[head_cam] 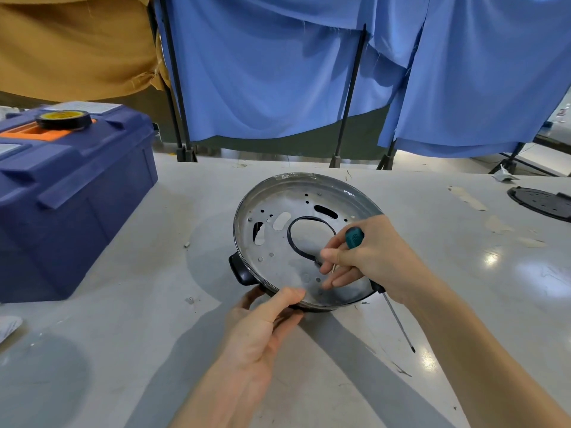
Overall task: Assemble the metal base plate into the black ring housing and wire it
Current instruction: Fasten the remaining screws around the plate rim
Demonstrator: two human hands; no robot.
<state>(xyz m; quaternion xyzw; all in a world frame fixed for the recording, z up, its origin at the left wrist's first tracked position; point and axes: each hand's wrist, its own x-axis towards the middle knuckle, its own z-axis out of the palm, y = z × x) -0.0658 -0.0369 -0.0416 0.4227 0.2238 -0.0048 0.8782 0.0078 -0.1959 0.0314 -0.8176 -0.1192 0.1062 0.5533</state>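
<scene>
Gripping the near rim of the metal base plate (287, 264), seated in the black ring housing (240, 271) and tilted off the table (154, 350), with the left hand (262, 329), thumb on top. Right hand (364, 257) wrapped round a screwdriver (354, 237), fingertips resting on the plate. Probably light, stiff, slick, sharp-edged; best held by the rim. Beyond the left hand, 1 blue toolbox (71, 193); beyond both hands, blue curtains (278, 72).

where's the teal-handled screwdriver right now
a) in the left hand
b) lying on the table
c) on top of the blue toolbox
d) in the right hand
d: the right hand is curled round the screwdriver, with its shaft pointing back toward the person, while the left hand grips the near rim of the black ring housing.
</scene>
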